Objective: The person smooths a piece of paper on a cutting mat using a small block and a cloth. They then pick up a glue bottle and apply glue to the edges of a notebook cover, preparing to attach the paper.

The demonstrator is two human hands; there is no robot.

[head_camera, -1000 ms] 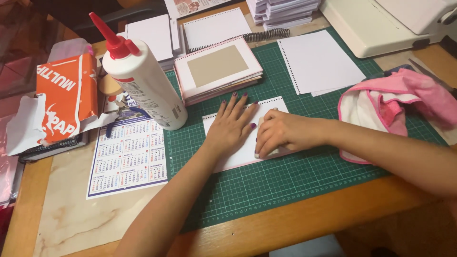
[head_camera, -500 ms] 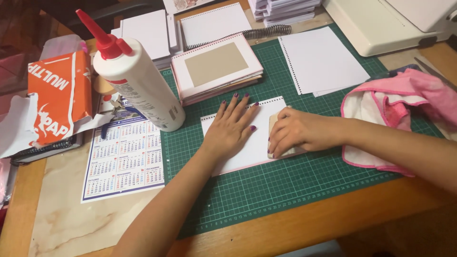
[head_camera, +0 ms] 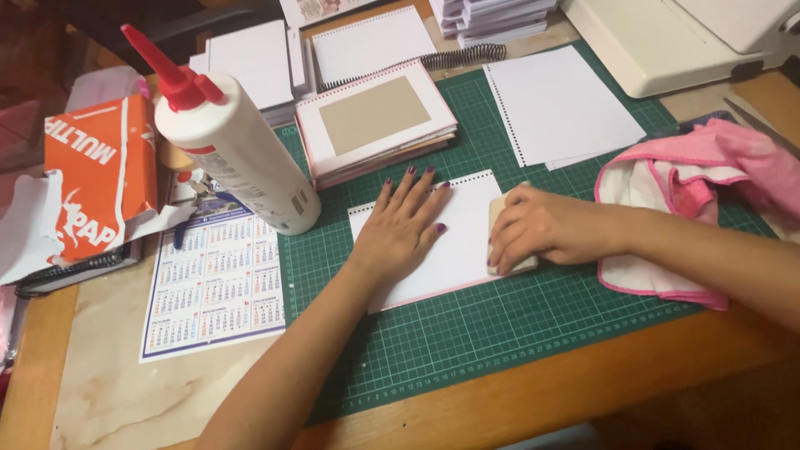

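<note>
White punched sheet (head_camera: 454, 242) lay flat on the green cutting mat (head_camera: 500, 333). I kept my left hand (head_camera: 402, 227) spread open on it, fingers released. My right hand (head_camera: 533, 227) clenched a beige block (head_camera: 498, 207) against its right edge. Glue bottle (head_camera: 233, 146) stood left, pink cloth (head_camera: 692, 179) right.

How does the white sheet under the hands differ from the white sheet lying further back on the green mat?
The near sheet has a pink edge showing beneath it; the far sheet shows none. The near sheet is pinned flat by the left hand, while the right hand presses a beige block on it; the far sheet lies untouched. The near sheet's holes run along its top edge, the far sheet's along its left. Both are white, punched and on the cutting mat.
</note>
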